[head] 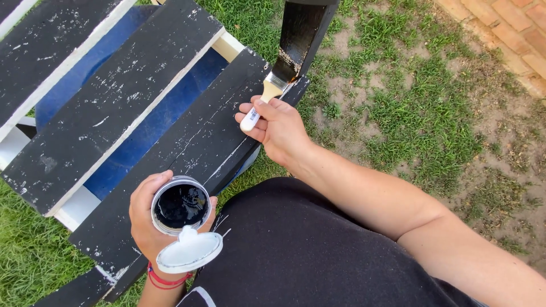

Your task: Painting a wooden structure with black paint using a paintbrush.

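Note:
My left hand [145, 219] grips a small round tin of black paint [181, 206], its white lid [189, 253] tipped open against my fingers at the front. My right hand [278, 128] holds a flat paintbrush [268, 91] by its pale wooden handle, bristles up against a black-painted upright board [301, 31] at the top. Both hands hover over the near slat of a wooden pallet [193, 142] painted black, with white scratches showing through.
Blue sheeting [148, 131] shows through the gaps between the slats. Unpainted white wood [77, 207] shows at the pallet's side. Patchy grass and bare dirt [421, 113] lie to the right, and brick paving [512, 34] runs along the top right corner.

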